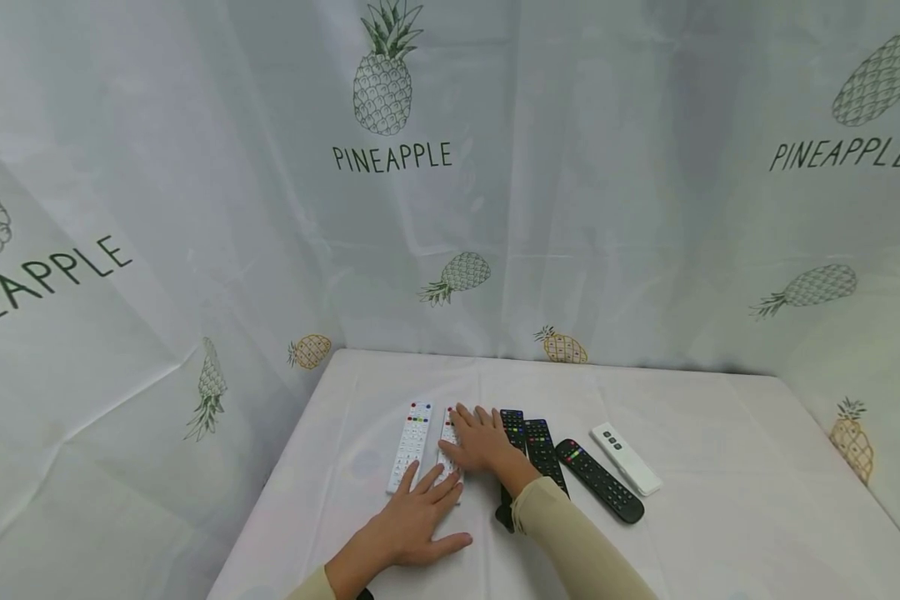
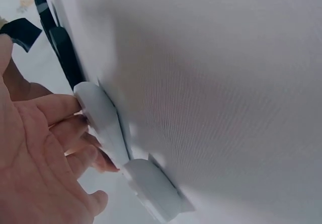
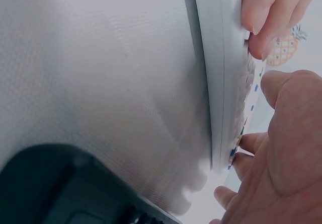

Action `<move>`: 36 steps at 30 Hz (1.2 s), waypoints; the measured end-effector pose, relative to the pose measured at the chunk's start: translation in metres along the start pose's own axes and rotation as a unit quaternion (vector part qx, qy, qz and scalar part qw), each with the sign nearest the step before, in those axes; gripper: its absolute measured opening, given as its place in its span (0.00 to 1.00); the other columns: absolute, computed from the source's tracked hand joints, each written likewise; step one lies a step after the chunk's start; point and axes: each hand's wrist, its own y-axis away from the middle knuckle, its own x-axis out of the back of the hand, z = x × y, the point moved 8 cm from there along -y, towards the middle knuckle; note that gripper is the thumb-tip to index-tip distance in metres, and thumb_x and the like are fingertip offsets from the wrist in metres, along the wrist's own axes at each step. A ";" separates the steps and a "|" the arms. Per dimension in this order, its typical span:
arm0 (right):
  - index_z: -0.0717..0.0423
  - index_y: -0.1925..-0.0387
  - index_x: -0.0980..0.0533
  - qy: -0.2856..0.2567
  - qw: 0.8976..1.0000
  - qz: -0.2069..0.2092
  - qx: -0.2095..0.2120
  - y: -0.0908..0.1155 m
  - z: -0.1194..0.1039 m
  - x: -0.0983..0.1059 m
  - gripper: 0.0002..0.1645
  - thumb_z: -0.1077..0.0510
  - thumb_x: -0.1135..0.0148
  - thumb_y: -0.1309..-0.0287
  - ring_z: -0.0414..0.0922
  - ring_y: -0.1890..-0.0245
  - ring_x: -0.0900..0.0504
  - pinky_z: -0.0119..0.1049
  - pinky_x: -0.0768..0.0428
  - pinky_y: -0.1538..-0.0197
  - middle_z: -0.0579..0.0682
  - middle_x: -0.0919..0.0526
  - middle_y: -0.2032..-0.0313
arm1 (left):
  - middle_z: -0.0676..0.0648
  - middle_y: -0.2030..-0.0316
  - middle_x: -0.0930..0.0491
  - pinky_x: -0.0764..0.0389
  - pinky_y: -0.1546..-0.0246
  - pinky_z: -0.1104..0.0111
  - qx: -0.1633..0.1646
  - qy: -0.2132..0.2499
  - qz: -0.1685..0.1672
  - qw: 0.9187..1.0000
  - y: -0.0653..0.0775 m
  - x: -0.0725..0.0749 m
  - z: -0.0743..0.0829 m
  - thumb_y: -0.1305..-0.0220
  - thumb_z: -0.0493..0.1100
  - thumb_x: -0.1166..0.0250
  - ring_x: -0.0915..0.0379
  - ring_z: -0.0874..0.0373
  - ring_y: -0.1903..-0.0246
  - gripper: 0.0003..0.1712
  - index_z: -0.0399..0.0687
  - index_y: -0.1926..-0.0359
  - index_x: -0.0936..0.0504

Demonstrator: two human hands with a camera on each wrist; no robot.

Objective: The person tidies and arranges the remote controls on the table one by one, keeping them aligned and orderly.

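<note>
Two white remotes lie side by side at the left of the group, the outer white remote (image 1: pixel 410 442) fully on the cloth and the inner white remote (image 1: pixel 447 429) partly under my hands. My left hand (image 1: pixel 412 525) has its fingers spread and fairly straight, fingertips at the near end of the inner one. Over that remote's far end rests my right hand (image 1: pixel 483 442), flat with extended fingers. In the right wrist view the inner remote's side (image 3: pixel 216 83) runs between fingertips of both hands. Black remotes (image 1: pixel 542 446) lie beneath and beside my right forearm.
Farther right lie another black remote (image 1: pixel 602 482) and a white remote with few buttons (image 1: pixel 626 458), both slanted. The white-clothed table (image 1: pixel 720 450) meets a pineapple-print curtain (image 1: pixel 585 208) at the back and sides. A small black wrist device (image 1: pixel 505 512) hangs under the right wrist.
</note>
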 end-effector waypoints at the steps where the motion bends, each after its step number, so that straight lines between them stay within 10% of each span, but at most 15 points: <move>1: 0.49 0.25 0.41 0.000 1.000 0.001 0.000 0.000 0.000 0.000 0.44 0.30 0.57 0.31 0.60 0.25 0.44 0.64 0.50 0.27 0.49 0.43 0.24 | 0.52 0.25 0.41 0.54 0.29 0.38 0.001 0.001 0.000 1.000 0.000 0.000 0.001 0.31 0.75 0.61 0.51 0.48 0.24 0.45 0.53 0.26 0.36; 36: 0.46 0.23 0.47 0.043 0.990 0.122 0.049 0.047 0.038 0.030 0.47 0.28 0.55 0.34 0.60 0.25 0.45 0.65 0.49 0.27 0.52 0.53 0.21 | 0.49 0.20 0.59 0.59 0.31 0.33 -0.050 0.025 0.043 0.998 -0.008 -0.004 0.033 0.29 0.74 0.64 0.64 0.42 0.22 0.40 0.66 0.22 0.47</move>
